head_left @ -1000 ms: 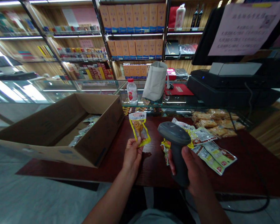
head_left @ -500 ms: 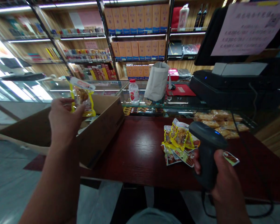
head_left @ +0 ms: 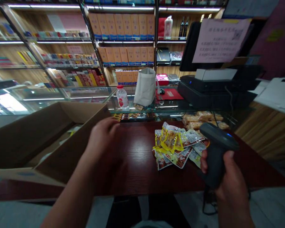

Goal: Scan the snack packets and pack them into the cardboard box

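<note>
In my right hand [head_left: 232,180] is a dark barcode scanner [head_left: 216,152] with a small blue light on top, its head toward the pile of snack packets [head_left: 172,142]. Yellow-edged and pale green packets lie overlapping in that pile on the dark red table. My left hand [head_left: 102,133] is slightly blurred and holds nothing I can see, its fingers loosely stretched to the right. It hovers at the right wall of the open cardboard box [head_left: 49,117]. A few packets [head_left: 73,129] show partly inside the box.
Behind the table, the glass counter carries a red-capped bottle [head_left: 122,97], a white paper bag [head_left: 145,87] and a red folder [head_left: 170,94]. Bread-like packages [head_left: 194,120] lie beyond the pile. A monitor [head_left: 188,50] stands at the right, and the scanner's cable [head_left: 205,202] hangs down.
My left hand has let go of the yellow-edged packet and moved right, away from over the box. The view has turned right. My right hand still grips the scanner.
</note>
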### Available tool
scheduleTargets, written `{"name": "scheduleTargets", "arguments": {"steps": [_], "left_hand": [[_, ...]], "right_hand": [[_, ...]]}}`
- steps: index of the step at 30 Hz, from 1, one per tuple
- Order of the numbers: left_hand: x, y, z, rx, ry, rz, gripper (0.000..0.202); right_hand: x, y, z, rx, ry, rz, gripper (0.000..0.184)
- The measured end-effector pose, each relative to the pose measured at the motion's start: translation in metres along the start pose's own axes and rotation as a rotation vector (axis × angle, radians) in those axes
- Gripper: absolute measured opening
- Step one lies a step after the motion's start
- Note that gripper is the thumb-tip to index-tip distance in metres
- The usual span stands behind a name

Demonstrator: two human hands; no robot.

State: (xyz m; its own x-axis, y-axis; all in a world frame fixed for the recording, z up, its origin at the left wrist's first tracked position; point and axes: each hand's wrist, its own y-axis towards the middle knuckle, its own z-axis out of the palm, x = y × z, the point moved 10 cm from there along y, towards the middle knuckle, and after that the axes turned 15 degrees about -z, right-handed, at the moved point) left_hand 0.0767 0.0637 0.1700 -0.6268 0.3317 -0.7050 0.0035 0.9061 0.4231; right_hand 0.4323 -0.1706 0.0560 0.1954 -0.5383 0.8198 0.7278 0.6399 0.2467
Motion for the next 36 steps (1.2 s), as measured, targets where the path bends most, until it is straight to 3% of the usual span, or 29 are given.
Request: {"name": "scheduleTargets", "arguments": {"steps": [3,5,7,9,13,17,22,26,30,33,36], "left_hand": [[-0.015,-0.032,0.119,0.451,-0.153,-0.036,0.014],[-0.020,-0.055,0.179,0.615,-0.136,-0.075,0.013],[-0.021,-0.070,0.215,0.651,-0.040,-0.118,0.014],[-0.022,-0.076,0.231,0.609,0.071,-0.163,0.021],[-0.025,-0.076,0.237,0.552,0.206,-0.204,0.030],[-0.033,-0.076,0.243,0.561,0.248,-0.134,0.025],[-0.033,-0.082,0.239,0.546,0.033,-0.100,0.023],[-0.021,-0.088,0.212,0.517,-0.168,-0.140,0.018],[-0.010,-0.094,0.168,0.411,-0.261,-0.134,0.028],[0.000,-0.100,0.138,0.314,-0.266,-0.141,0.029],[0.010,-0.108,0.119,0.260,-0.270,-0.150,0.026]], "right_hand": [[0.005,0.006,-0.010,-0.003,0.036,-0.016,0.054],[0.010,0.008,-0.018,-0.023,0.025,-0.032,0.052],[0.013,0.007,-0.027,-0.052,0.007,-0.046,0.050],[0.013,0.005,-0.034,-0.071,-0.002,-0.036,0.048],[0.013,0.005,-0.044,-0.078,-0.002,-0.037,0.051],[0.014,0.007,-0.044,-0.085,-0.003,-0.050,0.051],[0.018,0.002,-0.033,-0.124,-0.021,-0.062,0.050],[0.017,-0.002,-0.024,-0.120,-0.029,-0.044,0.049],[0.002,-0.013,-0.007,-0.090,-0.035,0.050,0.051],[-0.013,-0.028,0.014,-0.053,-0.034,0.126,0.051],[-0.031,-0.044,0.044,0.083,-0.017,0.214,0.055]]}}
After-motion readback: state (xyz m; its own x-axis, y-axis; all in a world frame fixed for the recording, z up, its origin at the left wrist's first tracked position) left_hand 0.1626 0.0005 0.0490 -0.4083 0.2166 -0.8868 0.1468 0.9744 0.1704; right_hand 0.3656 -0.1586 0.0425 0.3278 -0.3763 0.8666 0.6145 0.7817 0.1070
